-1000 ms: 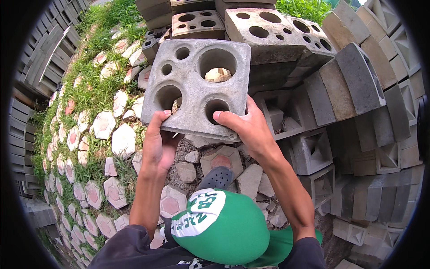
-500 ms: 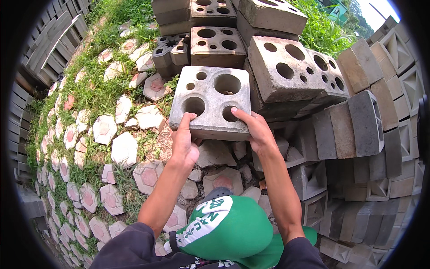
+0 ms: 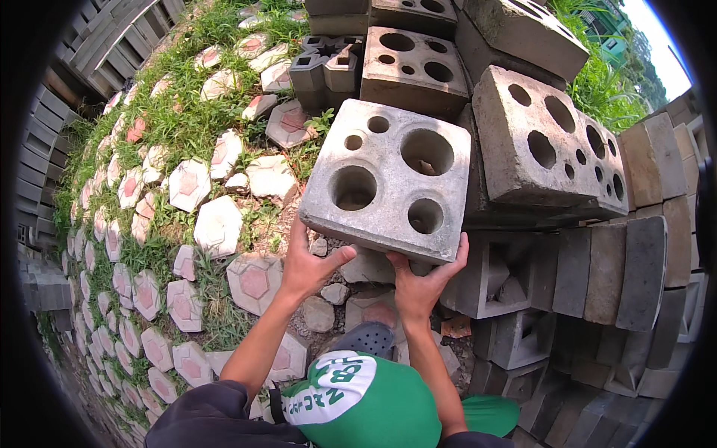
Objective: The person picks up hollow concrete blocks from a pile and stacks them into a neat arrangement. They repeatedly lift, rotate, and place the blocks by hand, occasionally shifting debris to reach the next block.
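Block (image 3: 396,179), 5 holes | left hand (image 3: 308,270), right hand (image 3: 420,290): grip spread at near edge | green cap (image 3: 396,414): dark lettering (image 3: 345,375) on white

You cannot see under the holed block (image 3: 385,168), your green garment (image 3: 399,409) partly covers the grey shoe (image 3: 371,338), and the top edge crops rear blocks (image 3: 519,37).

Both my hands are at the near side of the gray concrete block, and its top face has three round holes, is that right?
Not three: the head view shows five round holes in the gray concrete block's top face. Your left hand and right hand are at its near side.
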`<state>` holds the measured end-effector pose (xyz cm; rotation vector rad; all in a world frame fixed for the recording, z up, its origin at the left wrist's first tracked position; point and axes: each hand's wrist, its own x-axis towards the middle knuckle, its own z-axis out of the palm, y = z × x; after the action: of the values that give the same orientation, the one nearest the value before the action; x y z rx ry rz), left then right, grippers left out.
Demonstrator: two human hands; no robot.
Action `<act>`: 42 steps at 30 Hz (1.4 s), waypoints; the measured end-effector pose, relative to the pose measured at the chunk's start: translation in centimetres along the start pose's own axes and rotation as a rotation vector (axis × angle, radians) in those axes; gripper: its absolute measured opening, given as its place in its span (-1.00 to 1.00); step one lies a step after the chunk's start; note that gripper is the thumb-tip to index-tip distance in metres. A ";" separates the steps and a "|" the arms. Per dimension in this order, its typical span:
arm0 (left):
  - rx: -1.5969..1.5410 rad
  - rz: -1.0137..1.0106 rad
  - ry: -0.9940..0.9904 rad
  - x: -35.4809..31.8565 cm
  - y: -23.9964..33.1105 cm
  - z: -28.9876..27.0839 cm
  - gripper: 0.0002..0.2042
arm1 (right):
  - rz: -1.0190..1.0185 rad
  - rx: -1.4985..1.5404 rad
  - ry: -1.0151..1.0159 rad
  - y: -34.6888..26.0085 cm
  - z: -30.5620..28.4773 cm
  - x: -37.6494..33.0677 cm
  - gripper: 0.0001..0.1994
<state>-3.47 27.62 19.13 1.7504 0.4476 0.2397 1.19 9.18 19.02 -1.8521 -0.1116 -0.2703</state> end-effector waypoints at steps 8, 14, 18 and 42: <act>-0.193 0.145 -0.131 4.7 -3.4 -0.6 0.09 | 0.324 0.230 -0.025 3.4 0.5 -1.9 -0.08; -0.090 0.193 -0.105 5.1 -1.9 2.0 0.00 | 0.381 0.009 0.042 2.5 -0.6 1.3 0.17; 0.093 0.259 -0.062 7.9 -0.5 3.8 -0.05 | 0.467 0.083 0.050 2.4 -1.4 5.4 0.25; 0.148 1.134 0.245 -2.7 6.1 15.5 -0.31 | 0.556 -0.430 -0.236 8.5 -34.5 -8.9 -0.54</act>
<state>1.24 11.64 21.74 1.9597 -0.4242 1.2483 -10.00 -25.66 18.36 -2.2477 0.3213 0.3380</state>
